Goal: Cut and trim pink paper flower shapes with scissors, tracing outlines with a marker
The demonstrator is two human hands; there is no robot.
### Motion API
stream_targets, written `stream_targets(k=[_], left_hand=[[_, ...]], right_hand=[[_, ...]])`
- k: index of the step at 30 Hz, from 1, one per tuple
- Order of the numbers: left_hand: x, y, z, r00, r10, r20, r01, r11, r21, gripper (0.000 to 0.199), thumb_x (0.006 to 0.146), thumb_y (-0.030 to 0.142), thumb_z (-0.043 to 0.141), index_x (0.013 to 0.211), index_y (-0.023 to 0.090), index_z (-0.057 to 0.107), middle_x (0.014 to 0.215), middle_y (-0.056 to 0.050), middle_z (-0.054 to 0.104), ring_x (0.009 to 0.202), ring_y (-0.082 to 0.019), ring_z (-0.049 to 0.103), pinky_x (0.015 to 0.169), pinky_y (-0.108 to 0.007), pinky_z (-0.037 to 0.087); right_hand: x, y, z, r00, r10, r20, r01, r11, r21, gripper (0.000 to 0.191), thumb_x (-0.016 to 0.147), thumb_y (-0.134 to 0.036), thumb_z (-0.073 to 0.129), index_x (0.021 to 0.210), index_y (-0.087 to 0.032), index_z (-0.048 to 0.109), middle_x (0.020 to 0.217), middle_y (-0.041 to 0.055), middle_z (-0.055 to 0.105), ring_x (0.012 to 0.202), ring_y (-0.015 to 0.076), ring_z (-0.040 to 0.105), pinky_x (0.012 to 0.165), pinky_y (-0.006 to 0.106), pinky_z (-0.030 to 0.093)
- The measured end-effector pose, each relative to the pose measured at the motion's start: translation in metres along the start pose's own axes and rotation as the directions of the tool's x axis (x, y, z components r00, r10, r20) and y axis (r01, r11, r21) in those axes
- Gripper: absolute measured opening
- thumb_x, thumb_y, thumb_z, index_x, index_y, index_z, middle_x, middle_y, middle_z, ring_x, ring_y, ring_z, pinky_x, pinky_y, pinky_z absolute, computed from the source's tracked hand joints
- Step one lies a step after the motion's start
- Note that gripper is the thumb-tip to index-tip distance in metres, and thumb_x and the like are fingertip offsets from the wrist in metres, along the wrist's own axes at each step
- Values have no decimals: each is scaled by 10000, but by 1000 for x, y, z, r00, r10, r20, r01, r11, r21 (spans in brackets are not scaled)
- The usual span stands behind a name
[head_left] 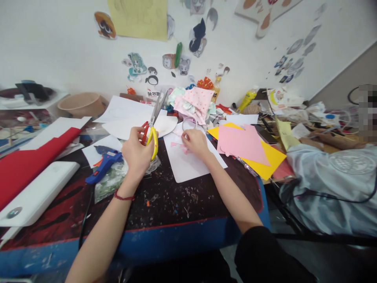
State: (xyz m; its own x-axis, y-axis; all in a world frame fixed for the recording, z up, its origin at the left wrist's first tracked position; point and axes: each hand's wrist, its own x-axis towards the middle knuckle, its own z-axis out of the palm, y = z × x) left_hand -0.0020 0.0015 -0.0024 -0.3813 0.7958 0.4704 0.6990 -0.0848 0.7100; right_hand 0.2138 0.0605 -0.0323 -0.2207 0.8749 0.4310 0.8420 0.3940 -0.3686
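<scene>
Black sleeve (266, 253) nearest, left grip (136, 150) clasps scissors (152, 120); right grip (195, 142) sits by pink scraps (175, 144), hold unclear.

Lit softly, hard to tell from where. Bright on the white wall (79, 70) and the white paper (188, 169), dark below the table (165, 237). Shiny on the scissors (157, 110). Fuzzy on the small pink scraps (173, 144). Bent and stretched near the edges, blurry at the sides, and broken into little squares at far right.
</scene>
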Motion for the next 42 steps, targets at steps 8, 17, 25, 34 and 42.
stream_targets(k=[8, 17, 25, 34, 42], left_hand=[[-3, 1, 1, 999, 24, 22, -24, 1000, -11, 333, 788, 536, 708, 981, 274, 634, 696, -5, 624, 601, -171, 518, 607, -293, 291], [-6, 0, 3, 998, 50, 36, -50, 999, 1, 305, 804, 490, 705, 1008, 274, 634, 718, -15, 651, 609, -175, 528, 604, -302, 285], [-4, 4, 0, 998, 35, 47, -37, 998, 48, 312, 809, 495, 664, 1017, 265, 635, 794, -21, 702, 639, -188, 588, 614, -309, 340], [-6, 5, 0, 998, 27, 62, -29, 999, 27, 310, 808, 479, 657, 1029, 262, 638, 814, -24, 712, 670, -194, 620, 622, -313, 369], [-5, 5, 0, 998, 12, 64, -12, 1000, 7, 324, 796, 495, 667, 1014, 258, 637, 777, -29, 693, 656, -198, 606, 620, -326, 367]], right_hand=[[-63, 87, -78, 910, 346, -230, -361, 932, -25, 349, 852, -359, 581, 1125, -158, 665, 1111, 148, 704, 1038, 298, 636, 893, 422, 466], [-105, 119, -71, 907, 401, -126, -408, 913, -33, 592, 743, -398, 709, 1284, -175, 619, 1242, 166, 683, 1114, 319, 640, 944, 455, 500], [-100, 133, -71, 885, 431, -176, -432, 901, 35, 537, 711, -359, 712, 1210, -161, 693, 1032, 113, 742, 891, 259, 682, 850, 409, 529], [-100, 135, -71, 878, 430, -212, -423, 903, 80, 444, 699, -360, 716, 1098, -170, 752, 962, 99, 748, 793, 223, 661, 786, 383, 535], [-101, 140, -68, 895, 389, -219, -380, 921, 80, 468, 709, -348, 707, 1135, -156, 741, 1061, 137, 743, 881, 259, 672, 854, 437, 528]])
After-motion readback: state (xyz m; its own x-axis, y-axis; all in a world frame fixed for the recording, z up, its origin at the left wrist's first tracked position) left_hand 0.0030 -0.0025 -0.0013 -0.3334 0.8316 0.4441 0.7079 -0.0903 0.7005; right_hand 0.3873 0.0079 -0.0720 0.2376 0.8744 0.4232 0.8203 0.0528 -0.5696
